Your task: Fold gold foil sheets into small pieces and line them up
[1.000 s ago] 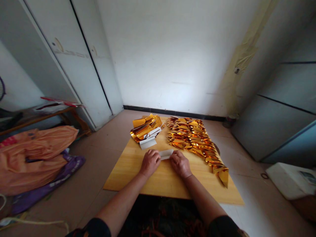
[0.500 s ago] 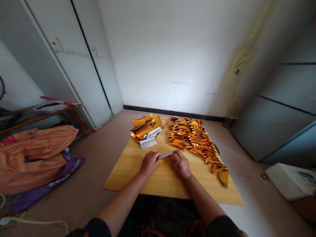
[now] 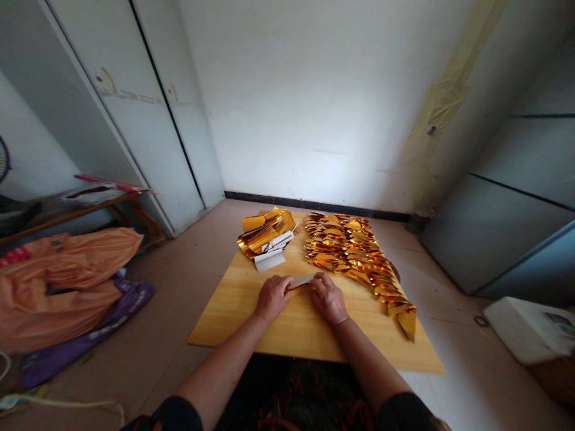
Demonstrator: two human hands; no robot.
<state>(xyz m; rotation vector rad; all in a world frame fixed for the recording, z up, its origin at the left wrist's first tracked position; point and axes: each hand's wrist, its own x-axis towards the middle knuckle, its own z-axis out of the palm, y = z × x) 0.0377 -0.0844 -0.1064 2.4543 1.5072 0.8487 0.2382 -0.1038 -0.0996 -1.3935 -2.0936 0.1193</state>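
On the wooden board point(image 3: 251, 323), both hands, left hand point(image 3: 272, 297) and right hand point(image 3: 329, 298), pinch a narrow white-and-gold paper strip point(image 3: 302, 281).

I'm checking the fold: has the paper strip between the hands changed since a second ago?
Yes. The paper strip lay flat and white on the wooden board; now its near edge is folded, showing gold, while the left hand and right hand stay put.

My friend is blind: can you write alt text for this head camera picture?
Two bare hands, left hand and right hand, hold a small folded paper strip on a wooden board. Behind lie a stack of gold foil sheets and a long row of folded gold pieces.
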